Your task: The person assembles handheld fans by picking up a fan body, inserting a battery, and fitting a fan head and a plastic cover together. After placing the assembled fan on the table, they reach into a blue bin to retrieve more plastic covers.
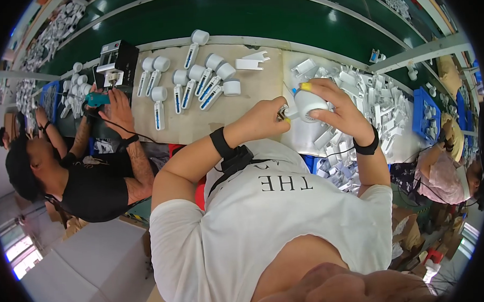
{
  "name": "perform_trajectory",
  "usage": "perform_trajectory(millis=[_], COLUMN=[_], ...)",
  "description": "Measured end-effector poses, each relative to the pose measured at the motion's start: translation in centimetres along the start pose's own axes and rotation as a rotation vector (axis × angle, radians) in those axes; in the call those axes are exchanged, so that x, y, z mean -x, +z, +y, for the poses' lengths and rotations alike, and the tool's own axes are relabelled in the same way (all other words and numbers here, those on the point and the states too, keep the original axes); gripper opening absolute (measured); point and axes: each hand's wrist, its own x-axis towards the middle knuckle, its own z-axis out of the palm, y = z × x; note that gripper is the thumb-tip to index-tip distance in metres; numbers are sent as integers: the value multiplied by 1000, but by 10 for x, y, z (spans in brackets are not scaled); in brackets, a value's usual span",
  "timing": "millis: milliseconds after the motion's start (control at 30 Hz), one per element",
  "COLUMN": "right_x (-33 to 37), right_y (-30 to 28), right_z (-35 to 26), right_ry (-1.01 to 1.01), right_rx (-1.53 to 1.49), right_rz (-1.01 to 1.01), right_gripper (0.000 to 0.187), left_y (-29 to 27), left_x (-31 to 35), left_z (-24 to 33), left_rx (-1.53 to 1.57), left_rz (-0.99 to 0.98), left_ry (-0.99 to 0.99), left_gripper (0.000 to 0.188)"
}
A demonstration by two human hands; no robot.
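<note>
White round plastic part (308,104) at frame centre-right: your right hand (340,111) grips it; your left hand (265,120) pinches small metal piece (281,113) against it.

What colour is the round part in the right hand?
White round part, held in the right hand; head view.

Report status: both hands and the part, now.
Left hand pinches a small metal piece at the white round part. Right hand grips that part. Nothing blocking.

A factory assembly line: a long green conveyor belt (236,13) at the far side, workbench (250,91) strewn with identical white plastic parts (369,97), workers seated left and right.
</note>
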Motion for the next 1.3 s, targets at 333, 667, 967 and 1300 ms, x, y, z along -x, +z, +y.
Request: perform_trajectory(millis=[333,667,967,1300], right_x=[5,18,71,59], right_y=[29,52,-4,-8], right_z=[49,87,225,249], right_ry=[57,255,-51,-79], right_rx=[-94,-437,910,643], right_rz=[56,15,-155,-100], right_gripper=[43,39,41,30], left_y=[16,24,-1,5], left_x=[5,3,-18,-23], left_z=[-12,-22,-6,-25], left_rx=[219,572,957,1063], left_rz=[-106,-244,203,294], left_ry=[-234,-412,-185,-215], left_gripper=[26,13,29,29])
